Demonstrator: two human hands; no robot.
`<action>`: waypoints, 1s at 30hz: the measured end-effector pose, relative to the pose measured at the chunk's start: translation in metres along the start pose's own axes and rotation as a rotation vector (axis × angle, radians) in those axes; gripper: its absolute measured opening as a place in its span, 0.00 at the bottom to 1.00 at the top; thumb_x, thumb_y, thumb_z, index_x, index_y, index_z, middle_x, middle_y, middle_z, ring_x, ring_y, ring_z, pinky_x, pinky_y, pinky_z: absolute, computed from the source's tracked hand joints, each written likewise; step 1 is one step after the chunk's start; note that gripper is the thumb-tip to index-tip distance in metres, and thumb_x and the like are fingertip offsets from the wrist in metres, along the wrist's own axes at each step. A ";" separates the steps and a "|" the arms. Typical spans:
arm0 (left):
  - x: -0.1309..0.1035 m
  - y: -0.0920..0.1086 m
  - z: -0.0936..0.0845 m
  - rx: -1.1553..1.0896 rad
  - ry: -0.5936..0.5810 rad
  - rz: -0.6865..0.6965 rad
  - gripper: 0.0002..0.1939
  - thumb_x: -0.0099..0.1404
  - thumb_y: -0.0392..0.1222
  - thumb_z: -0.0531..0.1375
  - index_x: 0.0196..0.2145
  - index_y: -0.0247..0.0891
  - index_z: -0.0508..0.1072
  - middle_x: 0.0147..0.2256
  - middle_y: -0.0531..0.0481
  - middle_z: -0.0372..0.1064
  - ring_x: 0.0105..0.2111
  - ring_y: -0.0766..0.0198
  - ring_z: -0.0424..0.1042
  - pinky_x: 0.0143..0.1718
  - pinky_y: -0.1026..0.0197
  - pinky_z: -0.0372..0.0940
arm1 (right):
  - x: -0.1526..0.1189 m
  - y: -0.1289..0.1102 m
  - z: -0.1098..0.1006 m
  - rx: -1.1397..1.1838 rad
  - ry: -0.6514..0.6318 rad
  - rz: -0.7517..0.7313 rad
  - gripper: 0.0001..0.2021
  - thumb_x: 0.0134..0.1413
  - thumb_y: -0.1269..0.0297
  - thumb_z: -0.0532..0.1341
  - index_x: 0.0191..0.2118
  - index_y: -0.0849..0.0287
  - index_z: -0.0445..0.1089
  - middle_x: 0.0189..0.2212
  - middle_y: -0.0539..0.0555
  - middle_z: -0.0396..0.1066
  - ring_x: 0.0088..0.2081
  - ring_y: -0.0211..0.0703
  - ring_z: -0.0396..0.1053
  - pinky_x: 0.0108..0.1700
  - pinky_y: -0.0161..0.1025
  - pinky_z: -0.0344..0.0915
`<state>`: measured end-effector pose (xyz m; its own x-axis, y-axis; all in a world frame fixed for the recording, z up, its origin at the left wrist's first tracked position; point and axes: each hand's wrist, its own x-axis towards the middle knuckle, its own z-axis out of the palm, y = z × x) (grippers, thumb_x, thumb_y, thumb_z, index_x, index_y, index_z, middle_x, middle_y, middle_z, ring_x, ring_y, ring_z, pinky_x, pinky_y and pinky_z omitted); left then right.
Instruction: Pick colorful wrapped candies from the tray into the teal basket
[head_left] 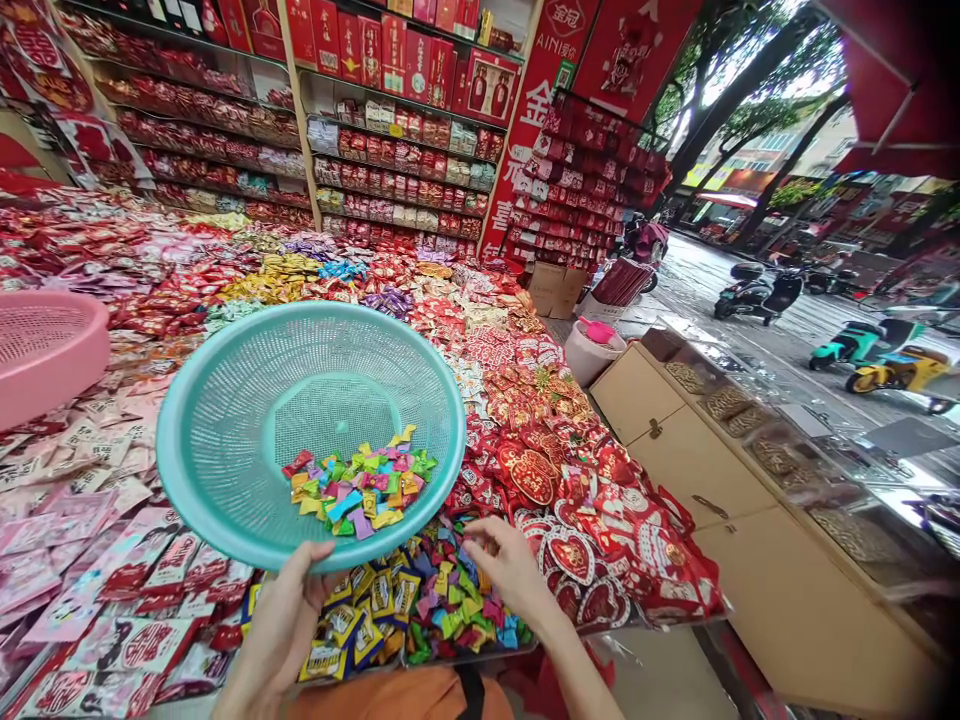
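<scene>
A round teal basket (217, 400) is tilted toward me above the candy display. Several small brightly wrapped candies (367, 485) lie in its lower right part. My left hand (289, 610) holds the near rim, thumb on top of the edge. My right hand (510, 570) is over a pile of similar colourful candies (457, 610), right of the basket, its fingers curled and apart; nothing shows in them. Yellow and blue wrapped candies (367, 610) lie between the two hands, under the basket's near edge.
A pink basket (52, 370) stands at the left edge. Red heart-shaped packets (574, 555) lie to the right. Beyond them are a tan cabinet (720, 500) and a white bucket (589, 355). Stocked shelves (405, 150) line the back; scooters stand outside at the right.
</scene>
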<state>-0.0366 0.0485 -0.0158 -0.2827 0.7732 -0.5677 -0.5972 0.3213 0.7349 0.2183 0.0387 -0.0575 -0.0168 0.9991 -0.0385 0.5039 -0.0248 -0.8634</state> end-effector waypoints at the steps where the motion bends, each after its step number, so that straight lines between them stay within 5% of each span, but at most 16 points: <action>1: 0.001 0.002 0.000 -0.005 -0.003 0.011 0.05 0.46 0.29 0.65 0.23 0.34 0.73 0.29 0.50 0.74 0.30 0.62 0.73 0.30 0.62 0.72 | -0.006 0.004 0.003 -0.077 -0.022 -0.016 0.05 0.54 0.65 0.60 0.35 0.56 0.73 0.29 0.50 0.68 0.34 0.42 0.65 0.37 0.37 0.61; 5: 0.002 0.006 -0.001 0.000 -0.026 0.064 0.04 0.48 0.29 0.64 0.23 0.33 0.72 0.29 0.49 0.75 0.32 0.60 0.74 0.30 0.61 0.73 | -0.020 0.006 0.018 -0.292 -0.111 -0.017 0.09 0.52 0.65 0.65 0.41 0.54 0.73 0.39 0.53 0.69 0.45 0.47 0.66 0.47 0.41 0.62; 11: 0.002 0.010 -0.001 0.009 -0.009 0.060 0.05 0.47 0.29 0.64 0.24 0.33 0.72 0.29 0.49 0.75 0.33 0.59 0.75 0.29 0.61 0.73 | -0.020 0.007 0.035 -0.492 -0.149 -0.002 0.21 0.44 0.55 0.71 0.45 0.55 0.71 0.42 0.55 0.67 0.45 0.51 0.64 0.47 0.44 0.62; 26: 0.001 0.007 -0.002 0.001 0.001 0.041 0.13 0.40 0.24 0.62 0.26 0.35 0.71 0.30 0.51 0.75 0.35 0.58 0.76 0.30 0.62 0.73 | -0.017 0.018 0.044 -0.516 -0.163 0.051 0.21 0.47 0.51 0.69 0.45 0.55 0.71 0.43 0.55 0.67 0.47 0.52 0.64 0.47 0.44 0.61; 30: 0.001 0.006 -0.001 -0.001 -0.009 0.037 0.16 0.40 0.22 0.60 0.28 0.37 0.71 0.30 0.52 0.75 0.35 0.57 0.76 0.31 0.61 0.73 | -0.014 0.016 0.044 -0.520 -0.116 -0.011 0.15 0.49 0.56 0.68 0.43 0.54 0.71 0.41 0.54 0.67 0.45 0.51 0.65 0.45 0.42 0.61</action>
<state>-0.0415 0.0501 -0.0122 -0.2982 0.7894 -0.5366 -0.5874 0.2914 0.7551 0.1884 0.0228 -0.0931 -0.1049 0.9882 -0.1116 0.8641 0.0350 -0.5022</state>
